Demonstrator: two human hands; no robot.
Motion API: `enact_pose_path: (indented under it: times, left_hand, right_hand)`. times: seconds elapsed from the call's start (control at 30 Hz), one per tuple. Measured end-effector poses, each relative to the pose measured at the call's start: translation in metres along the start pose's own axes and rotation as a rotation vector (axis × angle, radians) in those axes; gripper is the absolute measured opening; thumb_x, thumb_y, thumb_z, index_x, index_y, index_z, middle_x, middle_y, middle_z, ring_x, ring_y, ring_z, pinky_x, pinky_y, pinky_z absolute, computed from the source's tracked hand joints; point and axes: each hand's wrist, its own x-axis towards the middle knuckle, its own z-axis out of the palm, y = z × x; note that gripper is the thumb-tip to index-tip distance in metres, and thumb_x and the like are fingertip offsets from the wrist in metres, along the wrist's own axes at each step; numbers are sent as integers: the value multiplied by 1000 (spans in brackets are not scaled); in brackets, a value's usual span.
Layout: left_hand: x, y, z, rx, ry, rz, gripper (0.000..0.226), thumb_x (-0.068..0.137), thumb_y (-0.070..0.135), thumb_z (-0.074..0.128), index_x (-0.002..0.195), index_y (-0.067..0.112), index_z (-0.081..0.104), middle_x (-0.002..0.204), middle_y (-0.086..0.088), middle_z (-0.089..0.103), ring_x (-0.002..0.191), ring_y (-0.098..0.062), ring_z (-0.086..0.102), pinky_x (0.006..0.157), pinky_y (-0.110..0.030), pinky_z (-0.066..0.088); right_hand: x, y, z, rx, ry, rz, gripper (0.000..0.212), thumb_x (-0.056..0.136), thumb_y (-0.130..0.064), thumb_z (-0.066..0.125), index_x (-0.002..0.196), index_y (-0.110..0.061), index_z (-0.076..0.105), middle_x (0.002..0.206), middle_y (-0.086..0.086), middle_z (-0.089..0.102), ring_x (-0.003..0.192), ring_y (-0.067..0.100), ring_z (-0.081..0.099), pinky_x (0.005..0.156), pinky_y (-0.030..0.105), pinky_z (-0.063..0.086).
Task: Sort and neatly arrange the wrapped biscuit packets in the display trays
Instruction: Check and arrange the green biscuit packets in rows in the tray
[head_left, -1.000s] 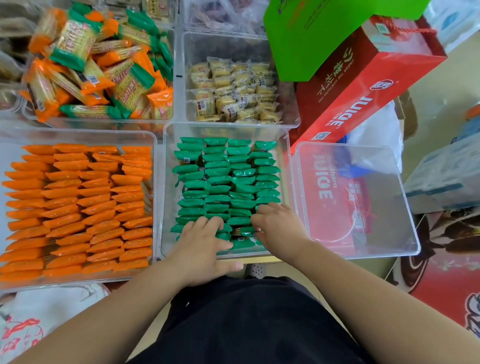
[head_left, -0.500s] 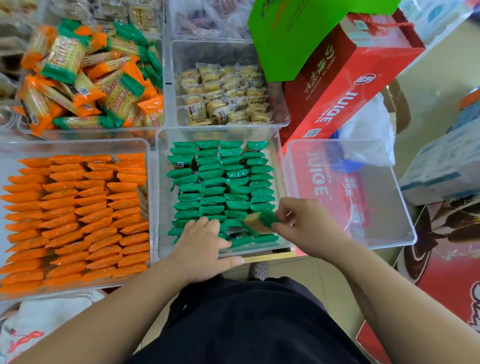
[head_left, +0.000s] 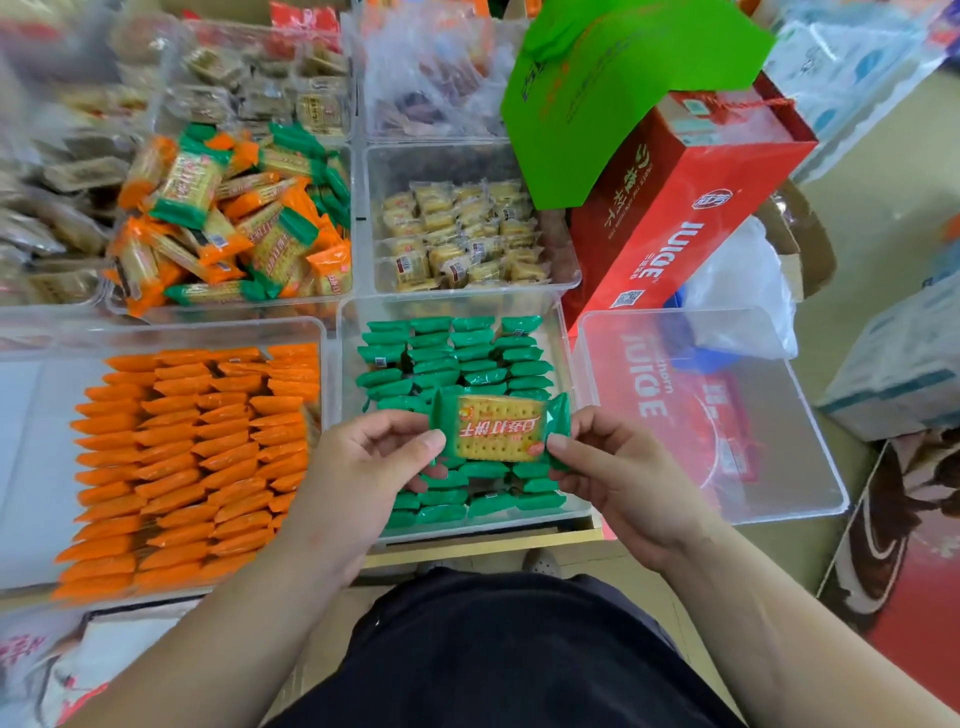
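Note:
A green-wrapped biscuit packet (head_left: 500, 427) is held flat, face up, above the clear tray (head_left: 565, 332) of green packets (head_left: 457, 358) standing in rows. My left hand (head_left: 363, 473) pinches the packet's left end. The packet's right end is pinched by my right hand (head_left: 613, 473). To the left, a second clear tray (head_left: 31, 395) holds rows of orange packets (head_left: 197, 457).
Behind, a tray (head_left: 234, 218) holds a loose heap of mixed orange and green packets, and another (head_left: 462, 234) holds small yellow ones. An empty clear tray (head_left: 727, 415) sits at right over a red box. A red juice carton (head_left: 691, 208) and green bag (head_left: 613, 88) lean behind it.
My right hand lifted one green packet out of the rows. My left hand left the rows and took its other end; the packet now lies face up between both hands.

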Motion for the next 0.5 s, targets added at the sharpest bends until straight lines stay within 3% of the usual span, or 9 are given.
enact_pose_path:
  times: [0.1, 0.17, 0.3, 0.4, 0.5]
  left_hand:
    - [-8, 12, -11, 49, 32, 63, 17, 88, 6, 70, 80, 19, 77, 76, -2, 73, 65, -12, 64, 65, -27, 54]
    - [-12, 18, -16, 65, -1, 78, 18, 88, 8, 70, 75, 19, 77, 78, -6, 72, 65, -15, 62, 67, -30, 53]
    - [-21, 25, -19, -148, -102, 8, 8, 74, 22, 71, 72, 16, 76, 89, -27, 65, 68, -21, 57, 68, -34, 49]
    - [-24, 22, -20, -280, -137, -45, 8, 73, 18, 69, 73, 11, 73, 93, -23, 61, 67, -20, 54, 62, -28, 50]
    - [-19, 14, -25, -238, -94, -47, 8, 79, 16, 69, 75, 12, 74, 93, -27, 63, 69, -20, 55, 66, -32, 49]
  right_hand:
    - [4, 4, 2, 88, -26, 33, 20, 76, -14, 82, 78, -13, 61, 88, 14, 66, 70, 19, 58, 66, 28, 47]
    - [5, 8, 4, 193, -95, 81, 15, 76, -15, 77, 77, -12, 62, 84, 11, 64, 66, 16, 58, 61, 24, 49]
    - [7, 22, 9, 404, -241, 176, 37, 59, -20, 96, 77, -11, 66, 83, 9, 59, 65, 16, 57, 58, 23, 50]
    - [8, 28, 13, 444, -251, 170, 42, 53, -20, 99, 75, -12, 65, 83, 8, 55, 66, 16, 55, 58, 23, 48]
    - [4, 22, 11, 463, -241, 108, 41, 52, -21, 99, 72, -14, 64, 83, 7, 58, 66, 15, 54, 59, 23, 46]
